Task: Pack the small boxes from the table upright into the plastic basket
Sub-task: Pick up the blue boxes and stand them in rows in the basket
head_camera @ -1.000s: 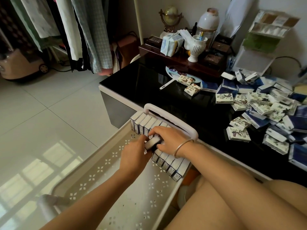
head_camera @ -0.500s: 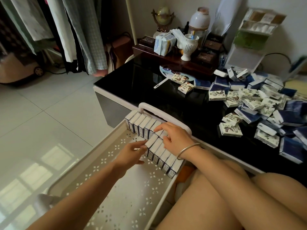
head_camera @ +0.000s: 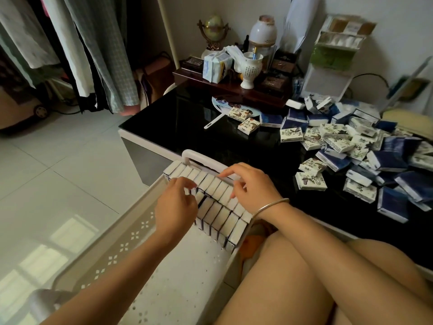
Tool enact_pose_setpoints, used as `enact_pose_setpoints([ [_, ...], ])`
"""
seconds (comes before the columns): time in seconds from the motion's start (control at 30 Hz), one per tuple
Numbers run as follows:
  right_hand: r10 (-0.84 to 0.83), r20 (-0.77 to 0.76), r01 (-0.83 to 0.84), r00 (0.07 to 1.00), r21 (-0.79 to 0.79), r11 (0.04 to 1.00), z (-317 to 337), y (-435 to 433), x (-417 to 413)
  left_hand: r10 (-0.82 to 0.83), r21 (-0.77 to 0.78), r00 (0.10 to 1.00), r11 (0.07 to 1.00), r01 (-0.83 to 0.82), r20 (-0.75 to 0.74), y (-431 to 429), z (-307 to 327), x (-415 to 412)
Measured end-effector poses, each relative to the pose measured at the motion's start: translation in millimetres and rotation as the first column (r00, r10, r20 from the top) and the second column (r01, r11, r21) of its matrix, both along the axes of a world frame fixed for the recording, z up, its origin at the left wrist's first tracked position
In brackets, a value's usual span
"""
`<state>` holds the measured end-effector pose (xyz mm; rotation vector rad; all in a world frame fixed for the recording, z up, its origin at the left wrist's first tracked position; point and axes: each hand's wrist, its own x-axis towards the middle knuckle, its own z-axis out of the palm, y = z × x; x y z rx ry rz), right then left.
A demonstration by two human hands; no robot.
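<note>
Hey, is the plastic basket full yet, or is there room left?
Not full. The basket holds upright boxes in rows at its far end only; most of its perforated floor, nearer the person, shows bare.

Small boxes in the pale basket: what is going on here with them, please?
A seated person is packing small white-and-blue cardboard boxes upright into a cream perforated plastic basket. Two rows stand at its far end. The right hand rests open fingers on the far row's tops; the left hand bends its fingers over the rows, though a pinch cannot be confirmed. Many loose boxes lie in a heap on the glossy black table.
</note>
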<state>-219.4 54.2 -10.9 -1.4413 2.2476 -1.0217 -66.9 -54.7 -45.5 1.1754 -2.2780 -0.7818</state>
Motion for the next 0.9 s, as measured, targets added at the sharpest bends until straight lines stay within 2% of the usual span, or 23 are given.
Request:
enact_pose_setpoints([
  [0.13, -0.156, -0.015, 0.153, 0.988, -0.108, 0.982, 5, 14, -32, -0.178, -0.113, 0.975, 0.98, 0.163, -0.132, 18, 28, -51],
  [0.3, -0.365, -0.117, 0.36, 0.924, -0.06, 0.931, -3, 32, -92, -0.378, -0.182, 0.92, 0.917, 0.356, -0.104, 28, 47, -139],
  [0.43, -0.422, -0.184, 0.43, 0.888, 0.004, 0.903, -13, 41, -144, -0.44, -0.164, 0.897, 0.883, 0.439, 0.034, 9, 43, -205],
  [0.6, -0.388, -0.23, 0.413, 0.893, 0.074, 0.908, -19, 32, -208, -0.473, -0.126, 0.847, 0.85, 0.511, 0.245, -34, 21, -276],
  [0.77, -0.356, -0.434, 0.407, 0.828, 0.028, 0.913, -25, 0, -266, -0.448, -0.216, 0.777, 0.788, 0.577, 0.442, -65, 9, -346],
  [0.9, -0.325, -0.595, 0.408, 0.735, 0.005, 0.913, -26, -31, -291, -0.41, -0.231, 0.666, 0.717, 0.658, 0.623, -75, -6, -376],
])
